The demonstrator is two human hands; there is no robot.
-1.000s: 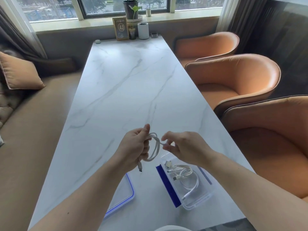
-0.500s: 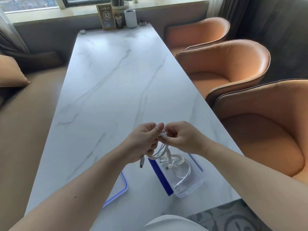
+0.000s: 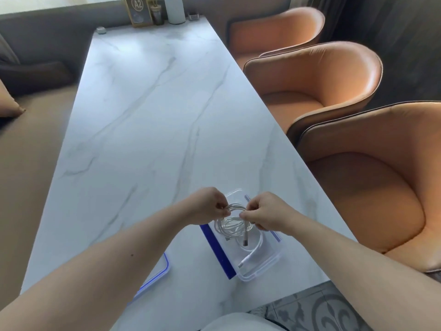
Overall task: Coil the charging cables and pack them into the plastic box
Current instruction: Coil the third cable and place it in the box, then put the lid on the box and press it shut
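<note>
A coiled white charging cable [image 3: 231, 224] hangs between both hands right over the clear plastic box [image 3: 265, 266], one plug end dangling into it. My left hand [image 3: 207, 206] pinches the coil's left side and my right hand [image 3: 263, 213] pinches its right side. Another white cable [image 3: 253, 254] lies loosely coiled inside the box. The box has blue clip flaps on its sides and stands near the table's front right corner.
The box's lid [image 3: 155, 275] with a blue rim lies left of the box, partly under my left forearm. The white marble table [image 3: 148, 111] stretches away. Orange armchairs [image 3: 358, 177] line the right side. A sign and a small pot [image 3: 175, 9] stand at the far end.
Both hands have carried the coiled cable from above the table, left of the box, down and right over the box. The camera has tilted downward.
</note>
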